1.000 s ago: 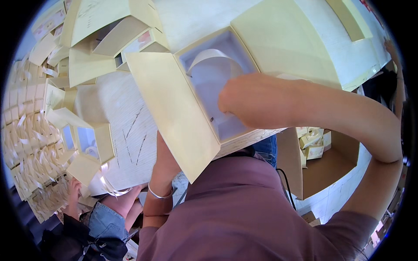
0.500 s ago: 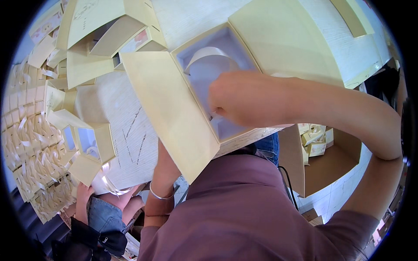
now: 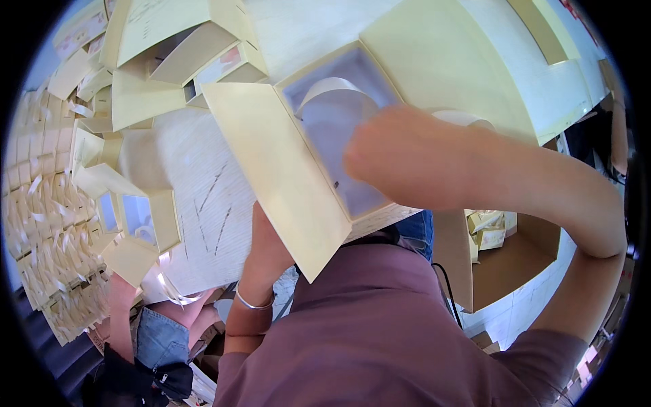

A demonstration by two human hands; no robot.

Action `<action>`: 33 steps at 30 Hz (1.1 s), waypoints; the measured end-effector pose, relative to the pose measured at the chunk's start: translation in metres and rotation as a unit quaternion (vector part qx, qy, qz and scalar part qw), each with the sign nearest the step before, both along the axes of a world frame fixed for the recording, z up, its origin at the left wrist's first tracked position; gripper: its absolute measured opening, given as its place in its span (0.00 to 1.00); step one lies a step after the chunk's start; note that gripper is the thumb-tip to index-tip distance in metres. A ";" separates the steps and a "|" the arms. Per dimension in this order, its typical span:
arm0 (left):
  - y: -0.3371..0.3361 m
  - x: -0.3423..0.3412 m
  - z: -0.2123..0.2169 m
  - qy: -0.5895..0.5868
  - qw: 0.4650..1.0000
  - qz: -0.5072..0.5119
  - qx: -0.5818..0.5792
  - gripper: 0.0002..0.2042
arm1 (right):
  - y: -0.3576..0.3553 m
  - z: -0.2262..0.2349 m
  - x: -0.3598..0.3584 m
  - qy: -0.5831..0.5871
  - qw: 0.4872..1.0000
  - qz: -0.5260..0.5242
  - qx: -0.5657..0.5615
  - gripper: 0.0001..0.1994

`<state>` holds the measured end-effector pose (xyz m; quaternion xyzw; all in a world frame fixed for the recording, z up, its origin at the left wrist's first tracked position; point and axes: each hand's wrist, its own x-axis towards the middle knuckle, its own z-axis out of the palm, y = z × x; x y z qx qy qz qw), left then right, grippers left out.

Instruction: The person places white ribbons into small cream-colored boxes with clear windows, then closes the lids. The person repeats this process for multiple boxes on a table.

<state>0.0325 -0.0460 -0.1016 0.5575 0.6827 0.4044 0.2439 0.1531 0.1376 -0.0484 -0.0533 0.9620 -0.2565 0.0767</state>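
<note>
An open cream gift box (image 3: 274,173) with a pale lilac inside lies tilted at the table's near edge, its flaps spread to both sides. Inside, a white ribbon (image 3: 332,85) arches from a small slot toward my right hand. My right hand (image 3: 390,152) is closed like a fist over the box's right part; its fingertips, and anything in them, are hidden. A second dark slot shows in the lower inner wall. My left hand (image 3: 266,234) reaches under the left flap, which hides its fingers. Another piece of white ribbon (image 3: 464,117) shows beyond my right wrist.
More open cream boxes (image 3: 152,224) stand left, beside rows of ribboned boxes (image 3: 51,230). Larger cream boxes (image 3: 203,51) sit far left. A brown carton (image 3: 512,268) with small packages is below right. At lower left another person's arm (image 3: 121,312) touches a box.
My right hand has drawn back to the right, away from the lower slot, uncovering it. The box has shifted slightly right, and my left hand has moved a little with it.
</note>
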 end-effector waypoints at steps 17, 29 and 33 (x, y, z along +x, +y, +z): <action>0.000 0.005 -0.006 -0.080 0.996 0.020 0.029 0.17 | -0.004 -0.007 -0.010 -0.007 0.999 -0.020 -0.037 0.04; -0.015 -0.020 -0.013 -0.406 0.879 0.201 0.150 0.12 | -0.068 0.011 0.032 0.312 0.941 -0.037 0.128 0.21; -0.056 -0.060 0.015 -0.627 0.690 0.206 0.296 0.09 | -0.076 -0.031 0.039 0.280 0.942 -0.103 0.156 0.17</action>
